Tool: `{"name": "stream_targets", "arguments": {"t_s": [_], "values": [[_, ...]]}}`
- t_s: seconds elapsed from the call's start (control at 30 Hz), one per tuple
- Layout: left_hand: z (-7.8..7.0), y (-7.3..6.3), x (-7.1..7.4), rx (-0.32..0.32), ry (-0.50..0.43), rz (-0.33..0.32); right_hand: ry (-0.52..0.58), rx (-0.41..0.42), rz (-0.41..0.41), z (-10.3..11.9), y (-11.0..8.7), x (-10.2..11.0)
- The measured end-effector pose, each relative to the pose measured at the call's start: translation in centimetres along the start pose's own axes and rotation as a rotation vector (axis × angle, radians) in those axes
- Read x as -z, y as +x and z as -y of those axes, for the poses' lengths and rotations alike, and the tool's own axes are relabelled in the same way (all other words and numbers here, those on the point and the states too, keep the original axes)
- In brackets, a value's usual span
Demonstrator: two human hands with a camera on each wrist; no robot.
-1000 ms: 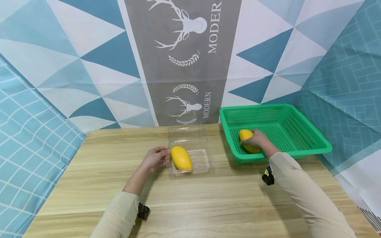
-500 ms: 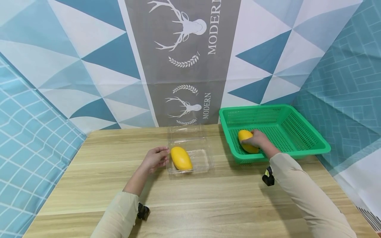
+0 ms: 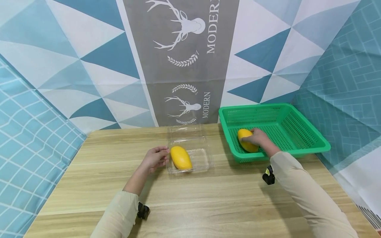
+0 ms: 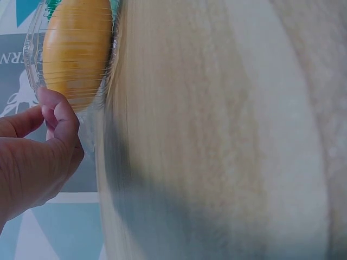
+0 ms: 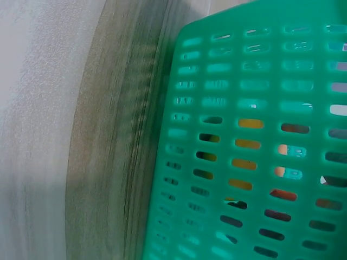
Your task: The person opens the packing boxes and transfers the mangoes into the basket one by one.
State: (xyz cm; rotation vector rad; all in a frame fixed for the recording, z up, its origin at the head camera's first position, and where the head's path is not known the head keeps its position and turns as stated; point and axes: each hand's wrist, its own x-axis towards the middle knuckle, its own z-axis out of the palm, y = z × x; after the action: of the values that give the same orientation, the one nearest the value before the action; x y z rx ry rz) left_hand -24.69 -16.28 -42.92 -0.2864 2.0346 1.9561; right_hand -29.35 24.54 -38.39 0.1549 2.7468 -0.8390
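Note:
A clear plastic clamshell box lies with its lid folded back on the wooden table. One yellow mango sits in its left half. My left hand pinches the box's left rim between thumb and fingertips; in the left wrist view the fingertips meet at the edge beside the mango. Inside the green basket, my right hand grips a second yellow mango near the left wall. In the right wrist view the basket's slotted side hides most of that hand, with yellow showing through the slots.
The wooden table runs up to a patterned cloth backdrop with deer prints. Blue cloth walls stand at left and right. The basket's raised rim surrounds the right hand.

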Motion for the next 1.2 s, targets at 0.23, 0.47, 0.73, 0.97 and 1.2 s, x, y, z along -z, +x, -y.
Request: {"name": "stream_targets", "arguments": {"t_s": [0.23,0.47,0.73,0.97,1.2], "values": [[0.0,0.1,0.0,0.002,-0.008,0.004,0.013,-0.002,0.023,0.0,-0.3,0.5],[0.2,0.4,0.0,0.004,-0.002,-0.006,0.019,-0.015,-0.007,-0.4,-0.2,0.8],[0.1,0.2,0.1,0.004,0.006,-0.002,0.058,-0.005,-0.037,-0.9,-0.3,1.1],[0.1,0.1,0.1,0.006,0.006,0.005,0.099,0.006,-0.072,-1.4,-0.2,1.3],[0.1,0.2,0.1,-0.007,0.003,0.0,0.122,0.001,-0.097,-1.1,-0.5,1.6]]}}
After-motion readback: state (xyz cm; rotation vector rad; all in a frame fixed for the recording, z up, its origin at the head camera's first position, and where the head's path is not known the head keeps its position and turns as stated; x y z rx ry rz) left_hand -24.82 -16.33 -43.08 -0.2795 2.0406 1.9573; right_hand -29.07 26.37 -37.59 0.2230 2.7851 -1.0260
